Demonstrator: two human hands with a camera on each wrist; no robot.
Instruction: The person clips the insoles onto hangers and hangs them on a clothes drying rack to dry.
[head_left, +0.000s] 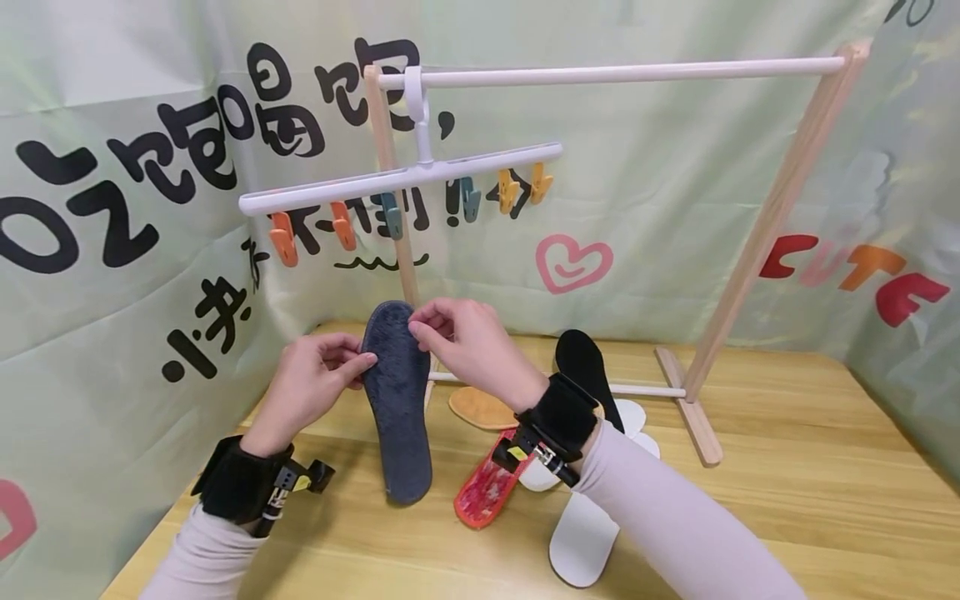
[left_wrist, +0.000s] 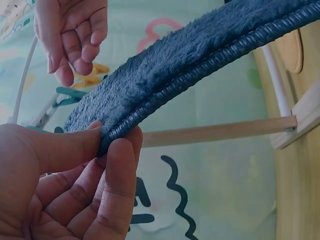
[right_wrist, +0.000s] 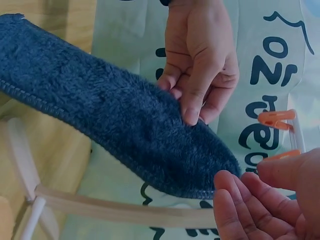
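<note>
A dark blue-grey fluffy insole point(head_left: 397, 408) with a stitched edge hangs upright over the wooden table, toe end up. My left hand point(head_left: 300, 383) pinches its left edge near the top between thumb and fingers, as the left wrist view also shows. Close to the opposite edge is my right hand point(head_left: 476, 342); in the right wrist view its fingers point(right_wrist: 235, 205) are loosely bent near the insole's tip and hold nothing. Above both hands, a white hanger point(head_left: 330, 189) carries orange clips point(head_left: 283, 240), teal clips point(head_left: 392, 217) and yellow clips point(head_left: 508, 192).
The hanger hooks onto the rack's top bar point(head_left: 637, 73); a wooden leg point(head_left: 772, 217) stands at right. On the table lie a red patterned insole point(head_left: 483, 492), a tan insole point(head_left: 480, 408), a black insole point(head_left: 585, 362) and several white ones point(head_left: 583, 542), partly behind the right arm.
</note>
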